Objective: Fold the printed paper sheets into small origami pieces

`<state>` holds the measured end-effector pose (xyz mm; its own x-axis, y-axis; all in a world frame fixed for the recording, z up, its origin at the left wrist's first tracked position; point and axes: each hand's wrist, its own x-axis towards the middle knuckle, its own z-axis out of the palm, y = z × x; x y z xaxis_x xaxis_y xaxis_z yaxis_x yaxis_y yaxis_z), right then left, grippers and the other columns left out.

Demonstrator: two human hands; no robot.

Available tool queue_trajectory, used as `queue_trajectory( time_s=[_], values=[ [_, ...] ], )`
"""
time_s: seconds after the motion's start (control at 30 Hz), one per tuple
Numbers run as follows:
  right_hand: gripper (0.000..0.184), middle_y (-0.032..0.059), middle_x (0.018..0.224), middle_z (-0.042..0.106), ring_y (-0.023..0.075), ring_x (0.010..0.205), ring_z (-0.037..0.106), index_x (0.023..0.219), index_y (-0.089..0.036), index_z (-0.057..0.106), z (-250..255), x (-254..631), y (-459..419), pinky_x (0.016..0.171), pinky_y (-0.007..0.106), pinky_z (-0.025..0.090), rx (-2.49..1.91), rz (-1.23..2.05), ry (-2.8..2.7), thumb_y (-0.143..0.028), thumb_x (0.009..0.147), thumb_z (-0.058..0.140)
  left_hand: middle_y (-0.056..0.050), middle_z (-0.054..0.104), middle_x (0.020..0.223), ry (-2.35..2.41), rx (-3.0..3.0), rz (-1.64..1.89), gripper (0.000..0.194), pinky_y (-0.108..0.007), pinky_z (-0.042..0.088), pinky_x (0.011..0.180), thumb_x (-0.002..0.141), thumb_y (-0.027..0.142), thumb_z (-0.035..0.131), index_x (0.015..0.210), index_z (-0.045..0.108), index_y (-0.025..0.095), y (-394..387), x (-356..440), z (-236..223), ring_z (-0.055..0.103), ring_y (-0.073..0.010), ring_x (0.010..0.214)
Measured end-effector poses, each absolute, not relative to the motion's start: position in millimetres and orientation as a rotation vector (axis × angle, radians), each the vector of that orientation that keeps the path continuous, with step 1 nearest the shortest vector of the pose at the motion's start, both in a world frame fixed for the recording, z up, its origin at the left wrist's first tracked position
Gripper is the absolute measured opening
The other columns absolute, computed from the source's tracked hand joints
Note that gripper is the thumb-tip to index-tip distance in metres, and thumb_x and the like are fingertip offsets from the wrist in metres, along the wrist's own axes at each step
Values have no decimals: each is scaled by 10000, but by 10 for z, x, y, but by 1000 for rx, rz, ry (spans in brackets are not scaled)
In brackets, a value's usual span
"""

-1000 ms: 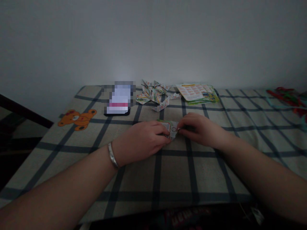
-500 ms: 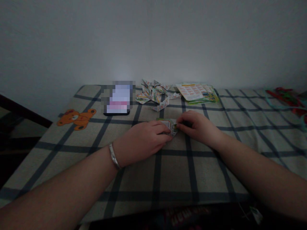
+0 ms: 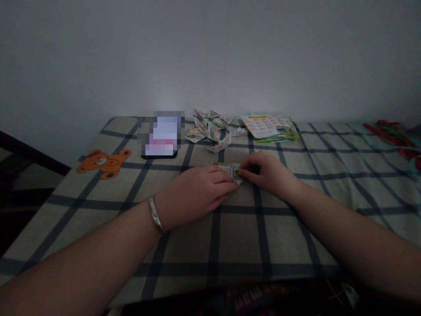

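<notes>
A small folded piece of printed paper (image 3: 227, 170) lies on the checked cloth in front of me, green along its far edge. My left hand (image 3: 200, 188), with a silver bracelet at the wrist, presses on its near left part with the fingers. At its right end my right hand (image 3: 263, 172) pinches the paper between thumb and forefinger. The fingertips cover some of the folds. Beyond my hands sits a loose pile of folded paper pieces (image 3: 213, 127), and to its right a stack of printed sheets (image 3: 263, 126).
A phone (image 3: 162, 136) with a lit, blurred screen stands at the back left. An orange bear cutout (image 3: 104, 164) lies near the left edge. Red and pale blue items (image 3: 388, 134) lie at the far right. The wall (image 3: 210, 57) rises behind the table.
My right thumb and forefinger have moved slightly left over the paper's right end, which looks folded a little further inward. My left hand stays nearly in place.
</notes>
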<state>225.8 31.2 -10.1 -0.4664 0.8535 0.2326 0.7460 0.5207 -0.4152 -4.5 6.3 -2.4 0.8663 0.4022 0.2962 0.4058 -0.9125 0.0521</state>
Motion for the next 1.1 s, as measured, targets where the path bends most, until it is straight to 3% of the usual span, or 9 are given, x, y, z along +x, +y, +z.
queue_trajectory(
  time_s=[0.5, 0.93, 1.1],
  values=[
    [113, 27, 751, 659, 167, 721, 544, 810, -195, 694, -137, 2259, 327, 657, 303, 381, -1331, 323, -2356, -290, 827, 636, -83, 646, 1171, -667, -2983, -465, 275, -426, 501, 973, 903, 215, 571, 1165, 651, 186, 53, -26, -33, 591, -233, 1107],
    [49, 18, 761, 626, 155, 721, 538, 811, -191, 670, -105, 2252, 302, 653, 284, 381, -1256, 328, -2352, -238, 810, 656, -51, 636, 1244, -706, -3020, -411, 335, -408, 439, 1052, 873, 232, 617, 1205, 609, 180, 35, -10, -41, 546, -235, 1172],
    [82, 47, 835, 655, 179, 810, 577, 809, -193, 695, -73, 2315, 295, 757, 319, 423, -1123, 275, -2451, -258, 834, 652, -47, 629, 1256, -722, -3022, -381, 336, -427, 442, 1048, 885, 254, 608, 1214, 601, 184, 25, -13, -32, 533, -247, 1189]
  ],
)
